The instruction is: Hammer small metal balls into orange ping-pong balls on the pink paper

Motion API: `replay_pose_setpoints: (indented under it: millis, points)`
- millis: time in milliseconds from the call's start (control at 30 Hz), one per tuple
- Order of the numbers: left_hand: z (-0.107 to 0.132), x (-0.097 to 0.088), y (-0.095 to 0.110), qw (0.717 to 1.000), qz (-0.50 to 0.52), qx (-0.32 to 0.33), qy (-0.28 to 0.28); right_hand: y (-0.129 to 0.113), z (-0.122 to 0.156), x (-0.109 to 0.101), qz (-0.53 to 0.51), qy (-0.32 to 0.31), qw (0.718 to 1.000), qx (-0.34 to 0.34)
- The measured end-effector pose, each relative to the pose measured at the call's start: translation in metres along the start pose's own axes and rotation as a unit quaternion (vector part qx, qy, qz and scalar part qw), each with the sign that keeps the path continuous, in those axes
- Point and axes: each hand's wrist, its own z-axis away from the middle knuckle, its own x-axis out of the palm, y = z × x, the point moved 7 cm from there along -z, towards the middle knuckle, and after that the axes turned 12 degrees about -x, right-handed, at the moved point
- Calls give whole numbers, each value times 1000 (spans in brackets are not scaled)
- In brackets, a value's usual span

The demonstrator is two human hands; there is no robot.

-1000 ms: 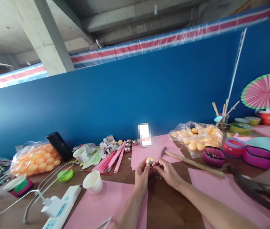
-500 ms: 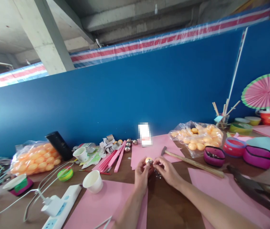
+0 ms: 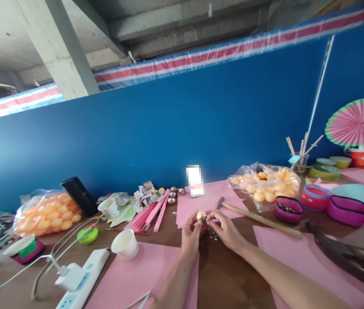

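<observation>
Between the fingertips of my left hand (image 3: 190,234) is an orange ball (image 3: 201,215), like a table tennis ball, with shiny silver pieces on its lower right side. My right hand (image 3: 226,231) is closed in a pinch right beside the ball, fingertips at its silver side. Whatever that pinch holds is too small to make out. Below the fingers, a small heap of shiny metal pieces (image 3: 213,234) lies on the brown table (image 3: 233,274), partly hidden by my right hand.
A hammer (image 3: 262,219) lies right of my hands, beside a magenta container (image 3: 289,210) of metal bits. Bags of orange balls (image 3: 272,184) stand on both sides. Pink sheets (image 3: 146,270), a white cup (image 3: 125,244), a power strip (image 3: 83,281) and silver balls (image 3: 172,200) lie leftward.
The ball has turned or shifted very slightly in my left hand. Both hands stay in almost the same place, and the rest of the table looks unchanged.
</observation>
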Motion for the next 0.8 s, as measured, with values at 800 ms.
replay_pose_setpoints:
  millis: [800]
  points:
    - [-1,-1,-1,1000,-6,-3,1,-5,-1,1,-10,-9,1000,1]
